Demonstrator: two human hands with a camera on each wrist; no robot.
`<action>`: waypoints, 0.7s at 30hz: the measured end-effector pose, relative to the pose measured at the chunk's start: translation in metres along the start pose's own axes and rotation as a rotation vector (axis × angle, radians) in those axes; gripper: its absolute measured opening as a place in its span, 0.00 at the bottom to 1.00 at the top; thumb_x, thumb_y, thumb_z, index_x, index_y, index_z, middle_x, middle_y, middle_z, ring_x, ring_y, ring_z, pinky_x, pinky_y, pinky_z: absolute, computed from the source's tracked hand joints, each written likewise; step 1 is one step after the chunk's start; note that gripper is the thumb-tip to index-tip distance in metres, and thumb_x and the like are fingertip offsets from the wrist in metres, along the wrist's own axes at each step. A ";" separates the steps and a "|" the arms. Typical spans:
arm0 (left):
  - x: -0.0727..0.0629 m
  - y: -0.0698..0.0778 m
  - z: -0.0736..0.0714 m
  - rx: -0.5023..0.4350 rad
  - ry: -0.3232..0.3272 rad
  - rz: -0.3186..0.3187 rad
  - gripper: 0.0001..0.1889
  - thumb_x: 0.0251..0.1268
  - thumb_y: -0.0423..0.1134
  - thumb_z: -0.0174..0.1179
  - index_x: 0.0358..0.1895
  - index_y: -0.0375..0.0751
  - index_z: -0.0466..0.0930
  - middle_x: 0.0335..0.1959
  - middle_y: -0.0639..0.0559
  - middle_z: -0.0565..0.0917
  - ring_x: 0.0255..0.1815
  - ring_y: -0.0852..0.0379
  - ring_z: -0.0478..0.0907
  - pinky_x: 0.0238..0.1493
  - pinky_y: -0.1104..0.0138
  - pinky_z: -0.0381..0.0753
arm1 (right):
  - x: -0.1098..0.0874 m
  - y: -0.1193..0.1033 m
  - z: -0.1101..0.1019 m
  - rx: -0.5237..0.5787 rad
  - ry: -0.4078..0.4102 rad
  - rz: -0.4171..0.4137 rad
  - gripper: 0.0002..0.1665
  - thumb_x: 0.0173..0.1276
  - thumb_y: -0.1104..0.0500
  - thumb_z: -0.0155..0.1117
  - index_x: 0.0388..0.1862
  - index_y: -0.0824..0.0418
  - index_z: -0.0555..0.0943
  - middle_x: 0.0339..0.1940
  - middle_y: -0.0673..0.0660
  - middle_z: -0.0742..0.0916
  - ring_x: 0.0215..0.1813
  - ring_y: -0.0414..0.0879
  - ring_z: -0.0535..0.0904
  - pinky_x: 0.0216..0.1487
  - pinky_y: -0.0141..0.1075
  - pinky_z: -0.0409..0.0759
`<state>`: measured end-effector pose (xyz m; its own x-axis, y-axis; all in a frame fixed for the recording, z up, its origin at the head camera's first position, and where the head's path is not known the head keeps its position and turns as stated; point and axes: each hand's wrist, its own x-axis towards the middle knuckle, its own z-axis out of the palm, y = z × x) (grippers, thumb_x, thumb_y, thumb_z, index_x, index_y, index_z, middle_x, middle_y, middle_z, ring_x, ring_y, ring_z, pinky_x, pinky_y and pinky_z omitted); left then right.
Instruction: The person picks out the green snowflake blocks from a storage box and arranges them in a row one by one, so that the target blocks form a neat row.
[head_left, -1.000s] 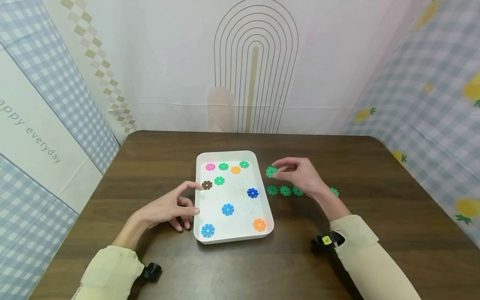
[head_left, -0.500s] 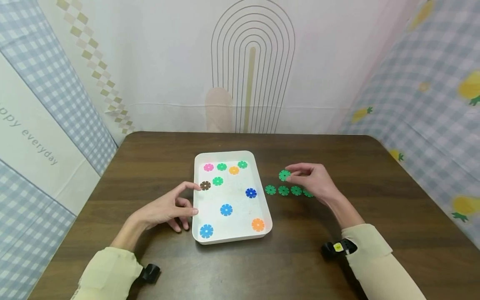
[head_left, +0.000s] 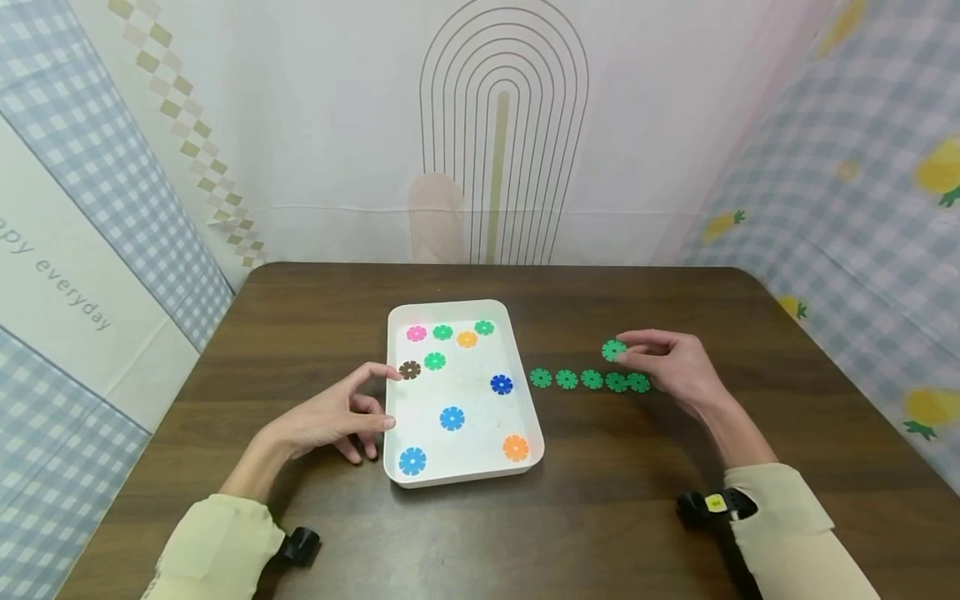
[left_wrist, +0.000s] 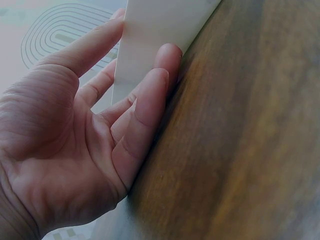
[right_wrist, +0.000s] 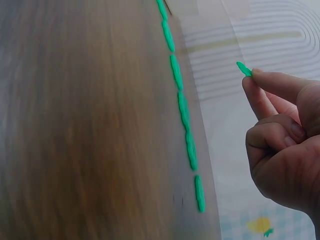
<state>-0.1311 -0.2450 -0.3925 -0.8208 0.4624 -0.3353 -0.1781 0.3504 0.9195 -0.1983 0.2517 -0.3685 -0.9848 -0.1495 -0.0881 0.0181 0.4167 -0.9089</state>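
Right of the tray (head_left: 472,379), the right hand (head_left: 678,365) pinches a raised green disc (head_left: 612,351) near a disc row (head_left: 592,380); the left hand (head_left: 341,412), fingers relaxed, touches the tray. A light edge grip should keep it level.

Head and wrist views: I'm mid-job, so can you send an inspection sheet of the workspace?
Surface: brown table, wood grain showing.
Job's things: white tray holding ten coloured discs; six green discs lined up right of it.
Clutter: nothing seen.
Grips: left grip touches the tray's left rim; right grip pinches another green disc above the table.
Cables: nothing seen.
Surroundings: white patterned cloth behind, blue checked cloth at both sides.
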 end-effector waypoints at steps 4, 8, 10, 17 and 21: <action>0.000 0.000 0.000 0.000 -0.001 -0.002 0.38 0.73 0.43 0.70 0.78 0.50 0.56 0.35 0.46 0.83 0.30 0.48 0.87 0.27 0.60 0.88 | -0.002 0.006 -0.010 0.025 0.009 0.022 0.29 0.71 0.51 0.76 0.65 0.64 0.82 0.38 0.41 0.88 0.16 0.38 0.58 0.21 0.37 0.63; 0.000 -0.001 -0.001 -0.006 -0.002 -0.002 0.39 0.72 0.44 0.70 0.78 0.50 0.56 0.35 0.46 0.83 0.30 0.48 0.87 0.27 0.60 0.88 | -0.004 0.011 -0.018 0.041 0.025 0.037 0.26 0.71 0.52 0.76 0.63 0.61 0.84 0.38 0.41 0.89 0.15 0.39 0.56 0.20 0.38 0.61; 0.001 -0.001 -0.001 -0.010 -0.001 -0.001 0.39 0.73 0.43 0.70 0.78 0.50 0.56 0.35 0.46 0.82 0.30 0.49 0.87 0.27 0.60 0.88 | -0.004 0.012 -0.021 0.051 0.031 0.038 0.25 0.71 0.51 0.77 0.62 0.59 0.85 0.37 0.40 0.89 0.15 0.39 0.56 0.20 0.40 0.59; 0.001 -0.001 -0.001 -0.004 -0.003 0.000 0.38 0.73 0.43 0.69 0.78 0.51 0.56 0.36 0.45 0.83 0.30 0.49 0.87 0.27 0.60 0.88 | -0.008 0.019 -0.027 0.041 0.042 0.044 0.25 0.70 0.51 0.77 0.62 0.60 0.85 0.34 0.38 0.88 0.17 0.39 0.56 0.19 0.40 0.60; 0.001 -0.001 -0.001 -0.002 -0.003 -0.002 0.39 0.72 0.44 0.70 0.78 0.51 0.56 0.36 0.45 0.84 0.29 0.49 0.87 0.27 0.61 0.87 | -0.009 0.025 -0.032 0.040 0.041 0.070 0.26 0.71 0.51 0.76 0.63 0.59 0.84 0.37 0.38 0.88 0.17 0.39 0.56 0.19 0.41 0.59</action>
<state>-0.1317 -0.2457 -0.3935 -0.8189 0.4641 -0.3377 -0.1806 0.3500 0.9192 -0.1950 0.2923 -0.3769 -0.9872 -0.0842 -0.1357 0.0929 0.3885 -0.9167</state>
